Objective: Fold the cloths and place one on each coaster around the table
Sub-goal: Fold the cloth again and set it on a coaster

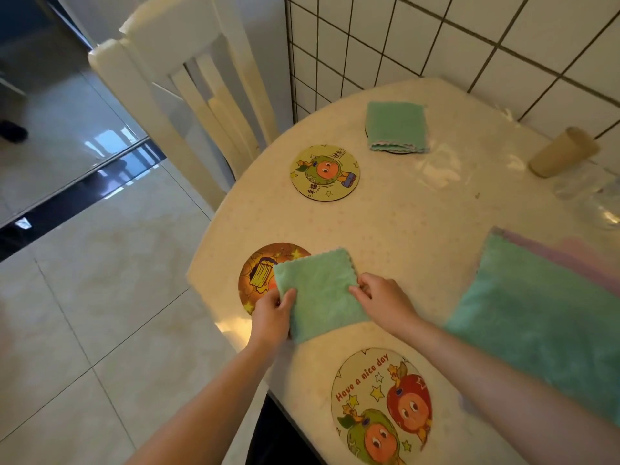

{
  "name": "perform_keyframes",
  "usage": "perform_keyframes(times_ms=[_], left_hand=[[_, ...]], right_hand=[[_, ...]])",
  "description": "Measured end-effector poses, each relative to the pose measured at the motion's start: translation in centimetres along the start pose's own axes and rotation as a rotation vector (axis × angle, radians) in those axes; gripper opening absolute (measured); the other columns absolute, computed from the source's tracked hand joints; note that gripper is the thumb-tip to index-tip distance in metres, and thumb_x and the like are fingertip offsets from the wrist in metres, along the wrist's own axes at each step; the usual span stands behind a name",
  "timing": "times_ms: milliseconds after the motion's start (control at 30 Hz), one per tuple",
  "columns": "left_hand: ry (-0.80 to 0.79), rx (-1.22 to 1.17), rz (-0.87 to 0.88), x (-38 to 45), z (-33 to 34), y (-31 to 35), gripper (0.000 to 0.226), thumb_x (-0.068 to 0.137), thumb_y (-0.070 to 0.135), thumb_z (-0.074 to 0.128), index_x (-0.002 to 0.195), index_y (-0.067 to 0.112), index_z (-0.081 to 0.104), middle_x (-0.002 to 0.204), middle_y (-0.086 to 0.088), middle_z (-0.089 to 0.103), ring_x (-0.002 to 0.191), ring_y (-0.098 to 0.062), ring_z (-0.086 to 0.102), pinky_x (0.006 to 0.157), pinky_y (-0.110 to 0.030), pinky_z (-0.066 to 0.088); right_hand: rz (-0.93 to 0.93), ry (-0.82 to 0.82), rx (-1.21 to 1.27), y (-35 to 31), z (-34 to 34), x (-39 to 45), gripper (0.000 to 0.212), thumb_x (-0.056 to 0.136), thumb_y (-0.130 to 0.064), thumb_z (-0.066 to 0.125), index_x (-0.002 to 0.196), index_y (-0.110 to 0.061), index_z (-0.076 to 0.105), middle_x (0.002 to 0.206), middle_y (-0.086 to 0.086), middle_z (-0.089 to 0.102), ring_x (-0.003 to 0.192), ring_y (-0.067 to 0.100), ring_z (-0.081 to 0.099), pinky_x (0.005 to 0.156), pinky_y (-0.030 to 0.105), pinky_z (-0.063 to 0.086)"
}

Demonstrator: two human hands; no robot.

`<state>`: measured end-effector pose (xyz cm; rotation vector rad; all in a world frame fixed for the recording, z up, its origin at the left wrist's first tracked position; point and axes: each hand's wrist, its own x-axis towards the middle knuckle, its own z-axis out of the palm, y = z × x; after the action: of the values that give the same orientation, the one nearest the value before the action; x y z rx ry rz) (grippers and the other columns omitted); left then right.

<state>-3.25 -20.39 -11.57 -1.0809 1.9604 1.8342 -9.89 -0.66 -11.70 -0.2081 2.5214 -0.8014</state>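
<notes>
Green folded cloth (320,293) is pinched between left hand (271,317) and right hand (382,302), overlapping orange coaster (260,273).

A folded square of green fleecy cloth (320,293) is held flat at the near-left of the table – its left part overlaps a round orange cartoon coaster (260,273). A second folded green cloth (397,126) is laid on a dark-rimmed coaster (396,151) at the far side, almost covering it. Two round pale coasters are left bare – a yellowish one (324,172) between those two, and a "Have a nice day" one (380,404) at the near edge. An unfolded green cloth (543,317) is spread on a lilac cloth (577,253) at the right.
</notes>
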Motion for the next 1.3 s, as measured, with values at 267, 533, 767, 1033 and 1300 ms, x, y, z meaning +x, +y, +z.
perform_keyframes(times_ms=[267, 533, 767, 1033, 1300], left_hand=[[0.074, 0.122, 0.011, -0.7, 0.1, 0.3, 0.020, 0.083, 0.038, 0.069, 0.092, 0.022, 0.061, 0.092, -0.001, 0.069, 0.084, -0.018, 0.068, 0.072, -0.047, 0.059], [0.243, 0.458, 0.077, -3.3, -0.3, -0.9, 0.031, 0.076, 0.037, 0.076, 0.085, 0.020, 0.052, 0.082, 0.008, 0.060, 0.072, -0.006, 0.056, 0.056, -0.025, 0.046], [0.227, 0.564, 0.019, -3.8, 1.0, -1.2, 0.022, 0.083, 0.031, 0.070, 0.089, 0.017, 0.053, 0.081, 0.006, 0.055, 0.070, -0.009, 0.054, 0.055, -0.026, 0.044], [0.109, 0.464, -0.113, -2.8, 0.6, -0.9, 0.021, 0.078, 0.024, 0.073, 0.093, 0.016, 0.060, 0.083, 0.001, 0.062, 0.072, -0.010, 0.056, 0.054, -0.023, 0.042], [-0.118, -0.174, -0.103, 0.1, -3.3, 3.6, 0.018, 0.082, 0.001, 0.068, 0.091, 0.006, 0.052, 0.104, -0.020, 0.066, 0.094, -0.031, 0.069, 0.072, -0.035, 0.060]], right_hand=[[0.057, -0.017, -0.071, -0.3, -0.5, 0.0, 0.027, 0.086, -0.031, 0.052, 0.065, -0.016, 0.044, 0.056, -0.003, 0.045, 0.049, 0.014, 0.038, 0.049, 0.029, 0.031], [-0.167, 0.122, -0.314, -3.0, -2.3, 3.4, 0.042, 0.091, -0.025, 0.049, 0.131, -0.017, 0.038, 0.128, 0.004, 0.045, 0.114, 0.025, 0.042, 0.091, 0.039, 0.044], [-0.266, -0.136, -0.572, -3.7, -1.3, 6.0, 0.046, 0.090, -0.022, 0.049, 0.133, -0.019, 0.035, 0.134, 0.007, 0.040, 0.120, 0.031, 0.031, 0.098, 0.043, 0.031], [-0.150, -0.183, -0.551, -4.7, -1.7, 5.5, 0.039, 0.081, -0.025, 0.050, 0.118, -0.014, 0.048, 0.120, 0.012, 0.043, 0.113, 0.032, 0.037, 0.091, 0.040, 0.035], [0.015, -0.044, 0.193, -4.2, -5.8, 4.7, 0.012, 0.073, -0.013, 0.062, 0.083, -0.019, 0.057, 0.085, 0.005, 0.061, 0.082, 0.024, 0.057, 0.064, 0.028, 0.042]])
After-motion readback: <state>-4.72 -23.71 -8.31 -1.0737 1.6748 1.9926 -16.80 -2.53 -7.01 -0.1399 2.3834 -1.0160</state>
